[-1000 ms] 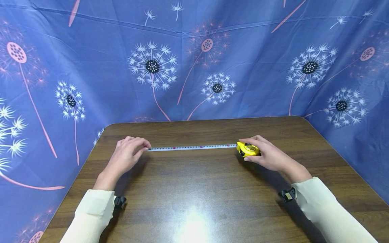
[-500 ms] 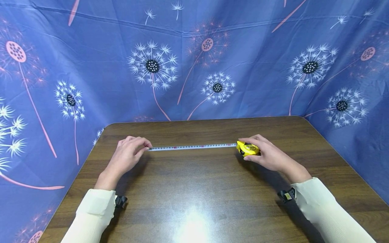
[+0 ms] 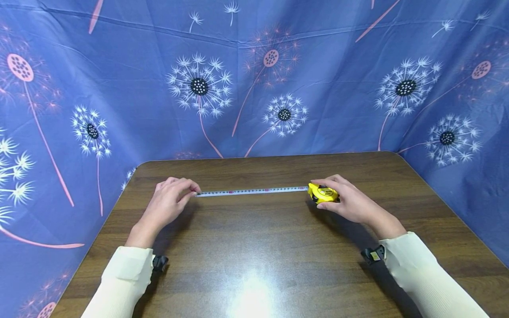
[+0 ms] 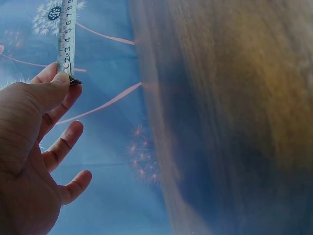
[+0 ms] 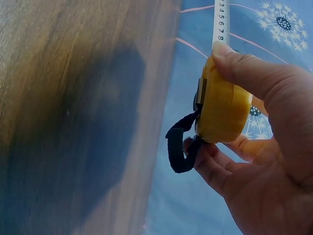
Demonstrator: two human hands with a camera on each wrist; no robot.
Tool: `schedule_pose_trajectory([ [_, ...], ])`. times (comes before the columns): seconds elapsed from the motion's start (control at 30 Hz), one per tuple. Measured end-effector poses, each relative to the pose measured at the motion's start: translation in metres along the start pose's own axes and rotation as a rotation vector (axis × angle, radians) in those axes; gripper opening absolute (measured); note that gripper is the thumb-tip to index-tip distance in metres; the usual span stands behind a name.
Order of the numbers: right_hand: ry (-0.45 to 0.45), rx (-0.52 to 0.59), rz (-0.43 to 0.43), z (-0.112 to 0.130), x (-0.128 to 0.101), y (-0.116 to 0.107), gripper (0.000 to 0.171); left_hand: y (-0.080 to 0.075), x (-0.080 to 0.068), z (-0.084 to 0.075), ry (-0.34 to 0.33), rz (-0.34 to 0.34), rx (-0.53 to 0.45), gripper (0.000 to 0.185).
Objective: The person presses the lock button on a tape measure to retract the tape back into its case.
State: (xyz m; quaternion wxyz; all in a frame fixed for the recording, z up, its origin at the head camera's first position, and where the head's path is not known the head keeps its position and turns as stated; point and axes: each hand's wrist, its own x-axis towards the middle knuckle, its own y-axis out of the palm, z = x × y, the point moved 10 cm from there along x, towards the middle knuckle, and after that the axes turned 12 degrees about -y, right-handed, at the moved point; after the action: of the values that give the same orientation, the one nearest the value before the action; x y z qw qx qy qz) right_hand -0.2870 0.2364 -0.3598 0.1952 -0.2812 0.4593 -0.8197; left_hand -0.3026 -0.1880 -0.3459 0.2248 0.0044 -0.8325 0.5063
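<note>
A tape measure with a yellow case (image 3: 324, 193) is in my right hand (image 3: 351, 202), thumb on one side and fingers on the other. Its white blade (image 3: 252, 191) stretches straight across to my left hand (image 3: 165, 207), which pinches the end between thumb and index finger. The left wrist view shows the dark metal hook (image 4: 75, 82) poking out beside the thumb, with the other fingers spread loosely. In the right wrist view, the thumb lies where the blade leaves the case, and a black wrist strap (image 5: 179, 152) dangles from it.
Below both hands lies a brown wood-grain table (image 3: 238, 234) with a bright light reflection near its front. A blue curtain (image 3: 246, 88) with dandelion prints hangs behind and along the sides. Black devices (image 3: 160, 263) sit at both cuffs.
My left hand has shifted slightly right and my right hand slightly left. The stretch of blade showing between them is a little shorter.
</note>
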Motion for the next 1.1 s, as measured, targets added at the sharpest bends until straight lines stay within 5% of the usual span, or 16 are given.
schedule_pose_trajectory([
  [1.1, -0.018, 0.020, -0.010, 0.008, 0.009, 0.000, 0.064, 0.004, 0.007, -0.011, 0.031, 0.006, -0.030, 0.018],
])
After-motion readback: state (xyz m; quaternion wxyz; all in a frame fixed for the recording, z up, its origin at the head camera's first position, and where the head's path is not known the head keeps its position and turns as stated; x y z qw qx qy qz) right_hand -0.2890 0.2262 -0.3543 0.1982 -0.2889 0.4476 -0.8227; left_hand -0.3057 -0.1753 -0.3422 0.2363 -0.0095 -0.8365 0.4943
